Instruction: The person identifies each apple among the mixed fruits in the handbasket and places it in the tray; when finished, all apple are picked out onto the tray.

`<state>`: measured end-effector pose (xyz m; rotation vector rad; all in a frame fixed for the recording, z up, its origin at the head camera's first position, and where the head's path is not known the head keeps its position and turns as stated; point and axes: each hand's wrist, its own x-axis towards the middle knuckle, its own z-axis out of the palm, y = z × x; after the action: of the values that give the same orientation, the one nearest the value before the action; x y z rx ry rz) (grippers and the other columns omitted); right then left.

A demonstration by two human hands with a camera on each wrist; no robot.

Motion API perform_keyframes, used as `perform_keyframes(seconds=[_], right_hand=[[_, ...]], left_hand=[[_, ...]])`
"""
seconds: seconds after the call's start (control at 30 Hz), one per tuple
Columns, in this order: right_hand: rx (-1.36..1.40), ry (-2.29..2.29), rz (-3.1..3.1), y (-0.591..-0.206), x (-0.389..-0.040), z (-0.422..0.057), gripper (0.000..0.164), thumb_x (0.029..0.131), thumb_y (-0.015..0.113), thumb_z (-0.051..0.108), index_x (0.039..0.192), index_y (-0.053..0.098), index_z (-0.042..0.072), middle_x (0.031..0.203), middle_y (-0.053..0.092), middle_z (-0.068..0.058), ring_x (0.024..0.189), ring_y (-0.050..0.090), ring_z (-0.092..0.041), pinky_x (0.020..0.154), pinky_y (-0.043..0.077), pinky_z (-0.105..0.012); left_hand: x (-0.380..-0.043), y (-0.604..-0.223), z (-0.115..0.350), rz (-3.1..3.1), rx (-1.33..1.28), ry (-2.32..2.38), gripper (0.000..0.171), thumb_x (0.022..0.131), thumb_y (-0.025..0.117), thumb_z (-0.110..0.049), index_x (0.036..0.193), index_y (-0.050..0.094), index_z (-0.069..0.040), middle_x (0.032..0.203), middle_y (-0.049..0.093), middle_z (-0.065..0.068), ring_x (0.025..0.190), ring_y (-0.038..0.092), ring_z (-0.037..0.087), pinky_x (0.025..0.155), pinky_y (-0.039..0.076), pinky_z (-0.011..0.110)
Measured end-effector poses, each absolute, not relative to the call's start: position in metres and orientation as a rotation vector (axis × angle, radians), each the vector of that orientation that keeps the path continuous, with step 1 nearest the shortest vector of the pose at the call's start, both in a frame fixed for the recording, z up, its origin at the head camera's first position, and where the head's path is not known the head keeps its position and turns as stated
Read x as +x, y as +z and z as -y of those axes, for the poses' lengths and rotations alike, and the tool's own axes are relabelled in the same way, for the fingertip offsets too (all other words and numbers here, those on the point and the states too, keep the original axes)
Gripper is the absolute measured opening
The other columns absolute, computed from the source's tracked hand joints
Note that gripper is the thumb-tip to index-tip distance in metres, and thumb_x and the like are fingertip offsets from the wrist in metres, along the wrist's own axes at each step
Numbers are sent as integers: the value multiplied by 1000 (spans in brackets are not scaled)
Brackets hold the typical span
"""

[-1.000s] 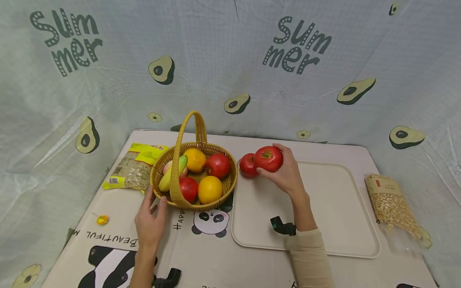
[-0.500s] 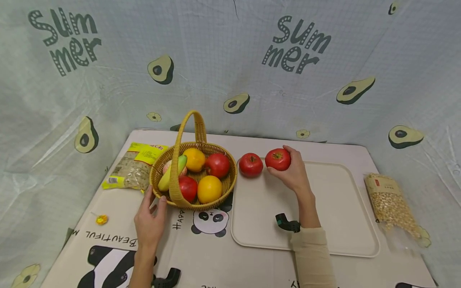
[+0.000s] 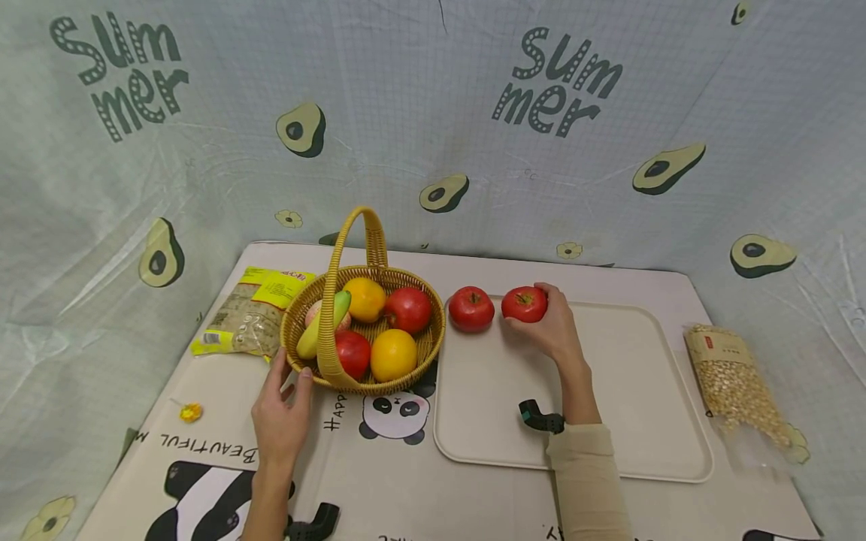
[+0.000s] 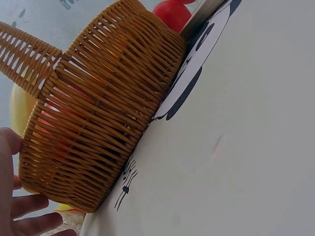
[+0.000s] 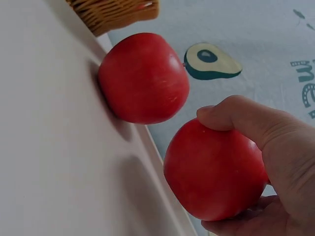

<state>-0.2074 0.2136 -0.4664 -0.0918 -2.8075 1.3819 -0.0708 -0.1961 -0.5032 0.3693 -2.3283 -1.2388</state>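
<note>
A red tomato (image 3: pixel 524 304) with a green top is held between the thumb and fingers of my right hand (image 3: pixel 553 330), over the back edge of the beige tray (image 3: pixel 636 391). In the right wrist view a gap shows between it and its shadow. A second tomato (image 3: pixel 471 309) sits on the tray's back left corner, apart from the held one. My left hand (image 3: pixel 283 417) rests against the near left side of the wicker basket (image 3: pixel 426 361), thumb and fairly straight fingers spread at its wall (image 4: pixel 98 113). Inside lie a banana (image 3: pixel 311 336), oranges (image 3: pixel 394 355) and red fruits (image 3: pixel 409 310).
A yellow bag (image 3: pixel 253 312) lies left of the basket, its contents unclear. At the right edge lies a clear bag of pale grains (image 3: pixel 737 379). A small yellow flower (image 3: pixel 191 412) is on the patterned cloth. The basket's handle (image 3: pixel 365 218) arches high. A printed curtain hangs behind.
My right hand has carried its tomato rightward, away from the other tomato, then slightly lower over the tray. The left hand and the basket have stayed in place.
</note>
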Motion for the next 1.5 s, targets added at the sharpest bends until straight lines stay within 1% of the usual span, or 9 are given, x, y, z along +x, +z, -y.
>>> perform_keyframes(seconds=[0.03,0.17,0.23,0.5,0.97,1.37,1.47,1.5], right_hand=[[-101,1388,2809,-468,-208,-214,89,81,80,31,151,33,5,148,44,-20,134,45,-38,108,48,-58],[-132,1391,2828,-473,-209,-215,90,81,80,34,151,32,5,148,44,-20,134,45,-38,107,49,-58],[-139,1393,2835,-475,-210,-216,90,80,80,34,151,32,5,147,44,-20,134,45,-38,107,49,-58],[-165,1395,2853,-481,-211,-217,91,81,80,34,151,30,5,149,42,-20,136,43,-38,107,49,-57],[-175,1442,2897,-482,-213,-221,97,84,79,36,156,21,5,154,37,-22,140,40,-40,111,45,-58],[-153,1447,2873,-480,-213,-222,99,83,80,38,157,22,6,153,38,-21,140,40,-39,112,44,-58],[-149,1445,2866,-479,-212,-223,98,83,79,38,157,23,6,154,38,-21,140,40,-39,112,44,-58],[-145,1443,2865,-479,-211,-223,98,83,79,38,157,22,6,154,37,-21,140,40,-39,112,43,-58]], left_hand=[[-71,-503,196,2328,367,-1238,56,100,60,-26,152,44,-11,151,52,13,134,56,32,96,53,29],[-71,-504,196,2324,362,-1242,56,101,60,-26,152,44,-10,151,51,14,133,56,33,95,52,44],[-71,-504,196,2325,365,-1243,56,101,60,-26,152,44,-10,151,52,14,133,56,33,95,52,46],[-71,-503,196,2331,375,-1256,56,101,59,-27,152,43,-11,152,51,14,133,57,35,95,53,47],[-71,-504,196,2332,378,-1246,56,101,59,-26,152,43,-11,150,53,15,131,58,36,95,53,49],[-71,-503,196,2331,370,-1240,56,101,59,-26,152,43,-10,149,54,16,130,59,36,94,53,50],[-71,-503,196,2331,368,-1233,56,101,59,-26,152,44,-10,148,54,16,129,60,36,94,53,47],[-71,-504,196,2331,369,-1230,56,101,59,-26,152,44,-10,148,54,16,128,60,36,94,54,43]])
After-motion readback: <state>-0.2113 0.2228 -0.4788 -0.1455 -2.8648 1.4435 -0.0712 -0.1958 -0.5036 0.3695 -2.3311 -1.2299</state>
